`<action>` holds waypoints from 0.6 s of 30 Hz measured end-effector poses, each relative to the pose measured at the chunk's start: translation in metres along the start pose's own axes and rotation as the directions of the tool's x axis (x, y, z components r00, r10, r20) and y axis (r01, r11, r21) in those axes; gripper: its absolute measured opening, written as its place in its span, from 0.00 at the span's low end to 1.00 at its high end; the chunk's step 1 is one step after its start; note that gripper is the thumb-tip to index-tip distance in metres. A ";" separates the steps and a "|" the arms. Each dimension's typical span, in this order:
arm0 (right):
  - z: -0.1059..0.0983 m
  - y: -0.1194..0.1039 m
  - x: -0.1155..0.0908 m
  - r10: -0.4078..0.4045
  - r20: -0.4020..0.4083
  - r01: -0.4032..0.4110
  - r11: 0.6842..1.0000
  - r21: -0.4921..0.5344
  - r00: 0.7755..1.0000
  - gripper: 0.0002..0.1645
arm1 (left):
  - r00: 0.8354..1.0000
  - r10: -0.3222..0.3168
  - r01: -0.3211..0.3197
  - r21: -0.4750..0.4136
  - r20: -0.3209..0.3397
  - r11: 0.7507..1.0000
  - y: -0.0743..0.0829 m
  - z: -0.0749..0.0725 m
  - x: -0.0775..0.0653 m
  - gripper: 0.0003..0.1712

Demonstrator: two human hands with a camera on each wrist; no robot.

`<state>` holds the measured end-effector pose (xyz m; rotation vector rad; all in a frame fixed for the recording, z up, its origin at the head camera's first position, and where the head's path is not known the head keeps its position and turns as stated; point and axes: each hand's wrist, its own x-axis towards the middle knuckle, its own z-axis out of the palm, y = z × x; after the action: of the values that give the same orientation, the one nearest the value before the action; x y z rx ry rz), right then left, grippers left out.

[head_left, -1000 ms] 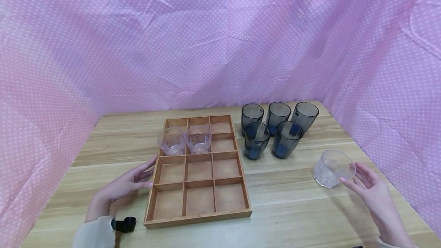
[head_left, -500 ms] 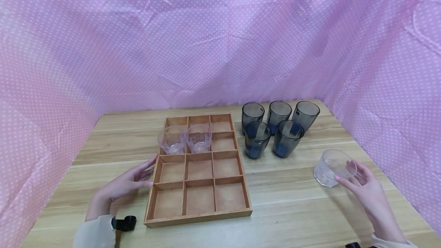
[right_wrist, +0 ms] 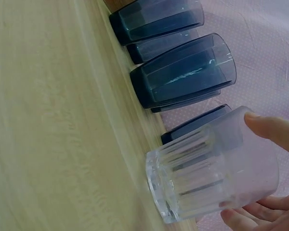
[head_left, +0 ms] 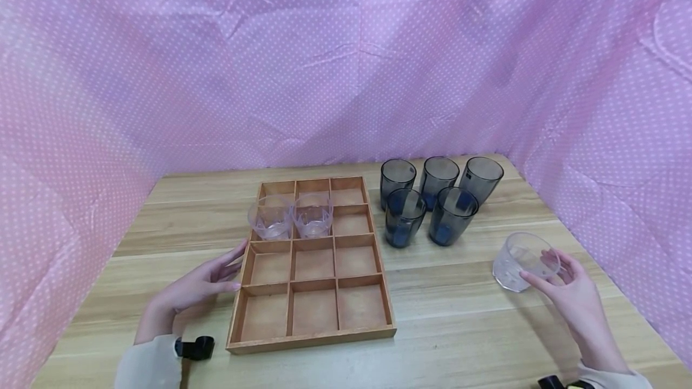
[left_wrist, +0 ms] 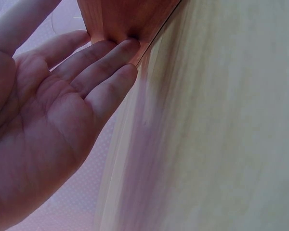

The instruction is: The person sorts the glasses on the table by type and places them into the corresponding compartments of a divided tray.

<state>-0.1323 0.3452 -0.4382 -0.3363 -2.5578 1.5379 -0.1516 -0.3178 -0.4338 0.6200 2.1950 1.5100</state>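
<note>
The table is showing pale wood grain. Behind the table, a pink cloth with white dots is hanging in creases, and it is also running along the table's left and right sides. A broad shadow is slanting across it behind the table. Toward the table's far right, five smoky glasses are standing upright, three nearer the table's back edge, two in front of those, with blue showing low in them.

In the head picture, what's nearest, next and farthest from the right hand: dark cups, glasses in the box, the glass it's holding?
1. Held glass, in the right hand.
2. Dark cups, behind, to its left.
3. Glasses in the box, farther left.
</note>
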 end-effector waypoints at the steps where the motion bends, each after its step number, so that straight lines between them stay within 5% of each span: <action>1: 0.001 0.002 0.001 0.002 -0.017 -0.002 1.000 0.027 1.000 0.53 | 1.000 0.000 0.000 0.000 0.001 1.000 0.000 0.000 0.000 0.49; 14: 0.013 -0.035 -0.018 -0.009 -0.073 0.012 0.999 0.044 0.997 0.43 | 1.000 -0.016 0.016 0.006 -0.009 1.000 0.002 0.001 0.000 0.48; 18: 0.014 -0.031 -0.016 -0.035 -0.071 0.035 0.999 0.008 0.997 0.43 | 1.000 -0.016 0.016 0.001 -0.006 1.000 0.001 0.001 0.000 0.49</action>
<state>-0.1244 0.3147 -0.4175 -0.3368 -2.4888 1.4973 -0.1511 -0.3167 -0.4330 0.5979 2.2001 1.5049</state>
